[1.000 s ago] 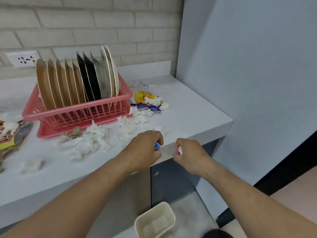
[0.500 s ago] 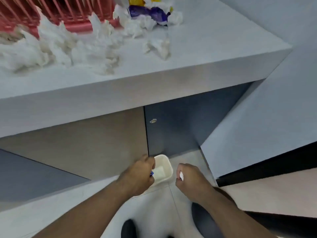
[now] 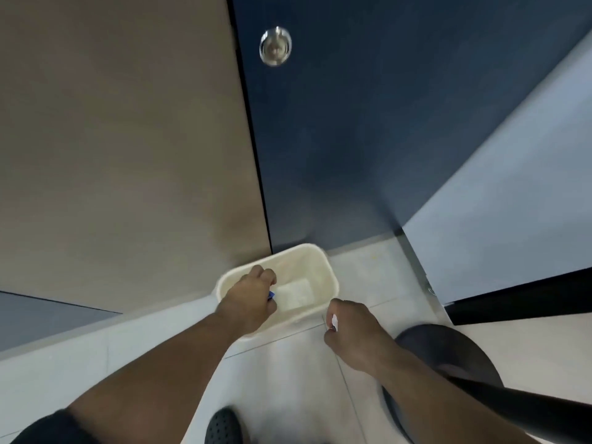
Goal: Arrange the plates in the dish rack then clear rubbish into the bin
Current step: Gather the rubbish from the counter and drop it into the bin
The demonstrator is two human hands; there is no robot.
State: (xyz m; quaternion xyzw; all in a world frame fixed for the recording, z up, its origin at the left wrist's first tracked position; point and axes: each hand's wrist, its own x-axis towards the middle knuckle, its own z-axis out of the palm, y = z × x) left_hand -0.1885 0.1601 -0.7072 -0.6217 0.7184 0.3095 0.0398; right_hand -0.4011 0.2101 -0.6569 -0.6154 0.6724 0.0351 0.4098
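A cream plastic bin (image 3: 323, 258) stands on the tiled floor against the cabinet fronts. My left hand (image 3: 250, 299) hovers over the bin's left half, fingers curled round a small blue scrap (image 3: 271, 295) that peeks out. My right hand (image 3: 350, 326) sits just right of the bin's near corner, above the floor, pinching a small white scrap (image 3: 334, 321). The dish rack, plates and countertop are out of view.
A beige cabinet door (image 3: 128, 139) and a dark blue door (image 3: 336, 139) with a round metal knob (image 3: 275, 45) rise behind the bin. A pale wall panel (image 3: 512, 187) stands at right. A dark round stool base (image 3: 448, 357) and my dark shoe (image 3: 224, 427) are on the floor.
The view has dropped from the countertop to the floor. Both hands have come down from the counter edge to the bin, each still holding its scrap.
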